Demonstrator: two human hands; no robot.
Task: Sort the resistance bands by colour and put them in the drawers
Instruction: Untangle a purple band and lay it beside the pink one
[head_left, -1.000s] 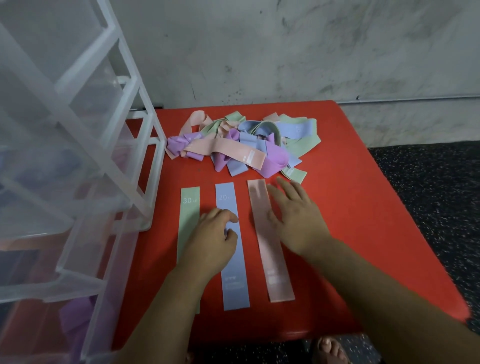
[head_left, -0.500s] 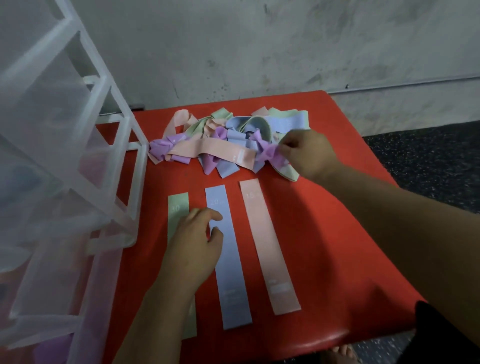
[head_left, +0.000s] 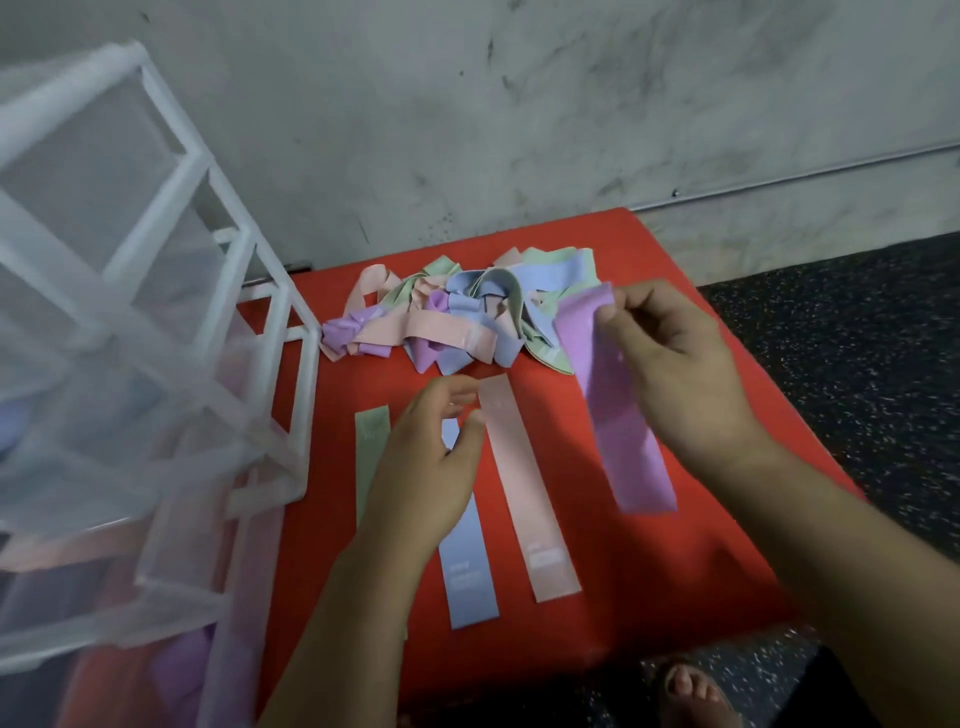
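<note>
Right hand (head_left: 675, 374) pinches top of flat purple elastic resistance band (head_left: 618, 415) – hanging over red table (head_left: 649, 571), left hand (head_left: 431, 467) loosely curled, holding nothing, above flat blue elastic band (head_left: 467, 571)

1. Only one view is supplied, a wide-angle camera worn on the head, so no overlap between views can be recorded.
2. The view is aimed forward and steeply down onto the red table (head_left: 675, 545). The wall (head_left: 519, 130) is taken in across the top and the floor (head_left: 857, 338) at right.
3. Close range is noted: mid-frame is filled by the left hand (head_left: 431, 467), the right hand (head_left: 680, 364) and the purple band (head_left: 618, 415) it pinches. A foot (head_left: 691, 691) is seen at the bottom edge.
4. The drawer unit (head_left: 156, 312) is cut off at the left edge and is seen leaning in the frame.
</note>
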